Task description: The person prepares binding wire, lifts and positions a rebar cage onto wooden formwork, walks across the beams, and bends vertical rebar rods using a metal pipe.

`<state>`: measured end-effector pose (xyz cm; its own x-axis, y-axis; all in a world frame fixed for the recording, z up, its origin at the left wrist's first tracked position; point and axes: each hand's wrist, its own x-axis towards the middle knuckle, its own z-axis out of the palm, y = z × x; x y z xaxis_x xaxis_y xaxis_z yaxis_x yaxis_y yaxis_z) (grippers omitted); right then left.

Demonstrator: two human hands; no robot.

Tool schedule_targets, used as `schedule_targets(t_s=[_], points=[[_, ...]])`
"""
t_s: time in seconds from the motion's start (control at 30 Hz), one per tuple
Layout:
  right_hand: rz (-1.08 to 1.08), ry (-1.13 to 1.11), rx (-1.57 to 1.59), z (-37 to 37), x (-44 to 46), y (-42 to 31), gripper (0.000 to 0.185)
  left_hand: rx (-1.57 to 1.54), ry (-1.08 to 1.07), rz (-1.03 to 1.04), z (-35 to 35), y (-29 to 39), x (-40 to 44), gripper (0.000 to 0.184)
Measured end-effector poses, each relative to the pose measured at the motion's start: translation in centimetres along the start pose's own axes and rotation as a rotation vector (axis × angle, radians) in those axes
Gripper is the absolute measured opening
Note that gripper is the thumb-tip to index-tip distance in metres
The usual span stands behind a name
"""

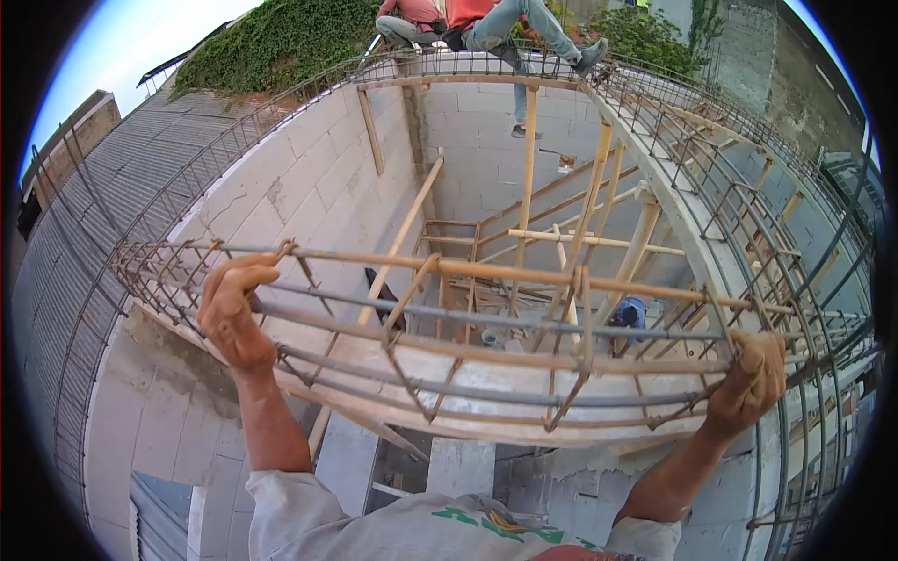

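A long rebar cage (505,276) of rusty and grey bars tied with bent stirrups runs across the view in front of me, above a concrete beam (402,411). My left hand (239,313) has its fingers curled round the cage near its left end. Near the right end, my right hand (748,379) is closed round the bars. Both arms are stretched apart. At both ends the cage meets other rebar cages lying along the wall tops.
Two people (514,23) sit on the far wall top. Another person in blue (629,313) is far below, among bamboo props (528,168). A block wall (309,164) stands left, with a corrugated roof (122,178) beyond. More rebar cage (739,224) lines the right beam.
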<state>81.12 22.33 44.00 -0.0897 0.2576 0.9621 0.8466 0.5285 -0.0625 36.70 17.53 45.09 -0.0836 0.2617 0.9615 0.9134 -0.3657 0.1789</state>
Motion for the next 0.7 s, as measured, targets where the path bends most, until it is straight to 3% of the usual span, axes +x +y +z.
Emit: schedule_targets(t_s=[0.1, 0.23, 0.37, 0.6, 0.7], points=[[-0.018, 0.03, -0.044, 0.3, 0.0, -0.3, 0.048, 0.039, 0.008, -0.05, 0.2, 0.1, -0.2, 0.057], [0.043, 0.033, -0.085, 0.6, -0.2, -0.7, 0.057, 0.145, 0.047, -0.053, 0.8, 0.6, 0.0, 0.049], [0.145, 0.065, -0.097, 1.1, 0.5, -2.1, 0.059, 0.224, 0.068, -0.197, 0.7, 0.9, -0.7, 0.048], [0.043, 0.054, -0.031, 1.0, -0.2, -0.8, 0.055, 0.142, 0.053, -0.18, 0.6, 0.1, -0.9, 0.05], [0.103, 0.169, -0.058, 2.3, 0.6, -2.3, 0.055, 0.189, 0.088, -0.099, 0.7, -0.3, -0.8, 0.055]])
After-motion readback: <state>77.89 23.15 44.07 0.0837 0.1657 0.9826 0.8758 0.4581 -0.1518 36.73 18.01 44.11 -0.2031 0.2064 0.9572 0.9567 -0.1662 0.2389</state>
